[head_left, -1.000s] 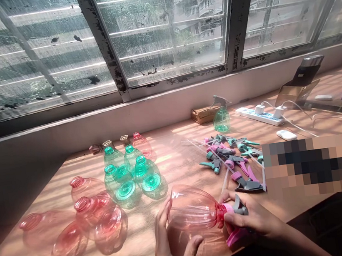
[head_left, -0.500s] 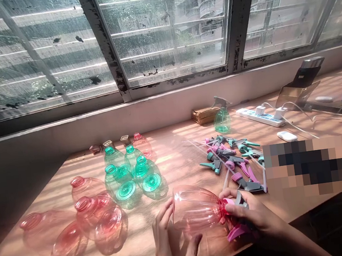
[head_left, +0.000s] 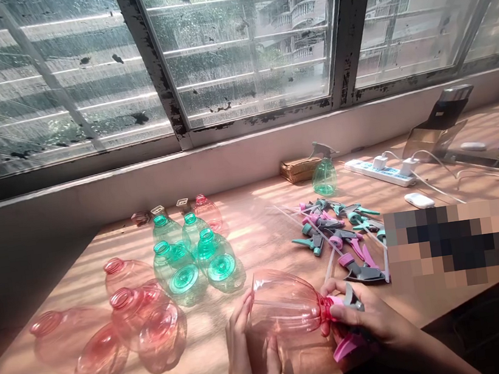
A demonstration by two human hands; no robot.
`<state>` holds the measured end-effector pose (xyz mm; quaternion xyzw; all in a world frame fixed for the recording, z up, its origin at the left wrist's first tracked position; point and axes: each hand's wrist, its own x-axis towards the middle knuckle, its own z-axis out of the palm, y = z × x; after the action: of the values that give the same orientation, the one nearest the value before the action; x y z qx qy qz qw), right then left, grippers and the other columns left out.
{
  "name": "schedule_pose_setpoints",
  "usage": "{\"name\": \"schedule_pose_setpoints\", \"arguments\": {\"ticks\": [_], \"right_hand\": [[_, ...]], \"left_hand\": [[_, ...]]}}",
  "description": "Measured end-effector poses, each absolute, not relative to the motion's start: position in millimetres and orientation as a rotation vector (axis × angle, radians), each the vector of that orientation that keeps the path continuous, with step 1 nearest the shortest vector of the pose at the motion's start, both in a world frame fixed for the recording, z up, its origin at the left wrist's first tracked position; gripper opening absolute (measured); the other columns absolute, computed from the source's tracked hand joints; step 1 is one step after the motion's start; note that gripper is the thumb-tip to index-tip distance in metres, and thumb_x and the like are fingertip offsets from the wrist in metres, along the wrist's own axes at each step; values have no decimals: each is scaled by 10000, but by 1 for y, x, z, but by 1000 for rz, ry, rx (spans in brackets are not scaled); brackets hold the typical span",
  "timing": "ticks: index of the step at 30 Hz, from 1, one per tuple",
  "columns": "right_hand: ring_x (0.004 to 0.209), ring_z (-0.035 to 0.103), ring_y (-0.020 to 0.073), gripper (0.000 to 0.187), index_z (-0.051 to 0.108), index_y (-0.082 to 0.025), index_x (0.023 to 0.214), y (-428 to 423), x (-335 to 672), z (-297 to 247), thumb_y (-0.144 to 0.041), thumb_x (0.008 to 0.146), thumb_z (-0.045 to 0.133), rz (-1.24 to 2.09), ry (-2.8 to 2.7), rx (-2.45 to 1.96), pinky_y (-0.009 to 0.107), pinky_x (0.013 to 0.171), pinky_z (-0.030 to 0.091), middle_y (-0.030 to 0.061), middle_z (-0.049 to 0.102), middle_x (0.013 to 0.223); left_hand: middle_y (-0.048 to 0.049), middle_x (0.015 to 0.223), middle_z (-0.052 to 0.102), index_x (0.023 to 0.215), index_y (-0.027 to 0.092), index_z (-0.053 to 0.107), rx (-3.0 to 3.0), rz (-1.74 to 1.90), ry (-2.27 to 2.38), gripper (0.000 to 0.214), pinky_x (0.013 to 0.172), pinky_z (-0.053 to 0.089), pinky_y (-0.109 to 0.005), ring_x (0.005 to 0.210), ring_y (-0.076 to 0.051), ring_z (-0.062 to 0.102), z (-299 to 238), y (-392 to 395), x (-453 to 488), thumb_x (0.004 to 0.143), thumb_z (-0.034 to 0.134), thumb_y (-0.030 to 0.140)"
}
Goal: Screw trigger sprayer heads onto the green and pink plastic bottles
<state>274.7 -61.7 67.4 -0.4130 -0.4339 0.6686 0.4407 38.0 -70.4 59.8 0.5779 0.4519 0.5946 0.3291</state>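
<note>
A clear pink spray bottle (head_left: 288, 304) lies on its side in the air above the front of the table, base to the left and neck to the right. My left hand (head_left: 253, 352) is closed round its base end, fingers on the far side and thumb on the near side. At the neck, my right hand (head_left: 362, 313) grips the pink collar of a grey and pink trigger sprayer (head_left: 350, 345), whose pink lever hangs below. The sprayer sits at the bottle's mouth; whether its thread is engaged is hidden by my fingers.
Several open pink bottles (head_left: 133, 319) and green bottles (head_left: 177, 264) stand at left. Loose trigger sprayers (head_left: 356, 265) with tubes lie beyond my right hand. Behind them are a green spray bottle with its sprayer (head_left: 324, 177), a cardboard box (head_left: 299, 170) and a power strip (head_left: 376, 171).
My left thumb has moved in toward the bottle and the hand has closed round its base. The bottle has turned slightly; my right hand keeps hold at the neck.
</note>
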Motion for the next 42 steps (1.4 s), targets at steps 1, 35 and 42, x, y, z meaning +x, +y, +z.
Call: {"name": "schedule_pose_setpoints", "arguments": {"ticks": [1, 35, 42], "right_hand": [[632, 693, 186, 530, 562, -198, 1071, -62, 274, 68, -590, 829, 823, 1658, -1103, -1019, 288, 623, 470, 47, 792, 761], [673, 669, 171, 475, 651, -180, 943, -61, 275, 72, -528, 745, 906, 1651, -1300, -1010, 271, 643, 478, 8, 728, 753], [579, 626, 151, 570, 595, -197, 1057, -64, 275, 76, -571, 753, 899, 1654, -1030, -1103, 244, 553, 419, -5, 733, 694]], "left_hand": [[-111, 1573, 554, 1543, 315, 484, 1513, 1554, 1187, 586, 1290, 325, -507, 1496, -340, 481, 60, -72, 40, 1003, 630, 488], [-75, 1541, 606, 1370, 335, 669, 1433, 1566, 1072, 556, 1272, 359, -534, 1512, -387, 451, 72, -72, 29, 880, 785, 571], [-39, 1579, 552, 1297, 372, 711, 1419, 1590, 1047, 363, 1233, 436, -513, 1514, -360, 459, 78, -75, 36, 941, 764, 410]]}}
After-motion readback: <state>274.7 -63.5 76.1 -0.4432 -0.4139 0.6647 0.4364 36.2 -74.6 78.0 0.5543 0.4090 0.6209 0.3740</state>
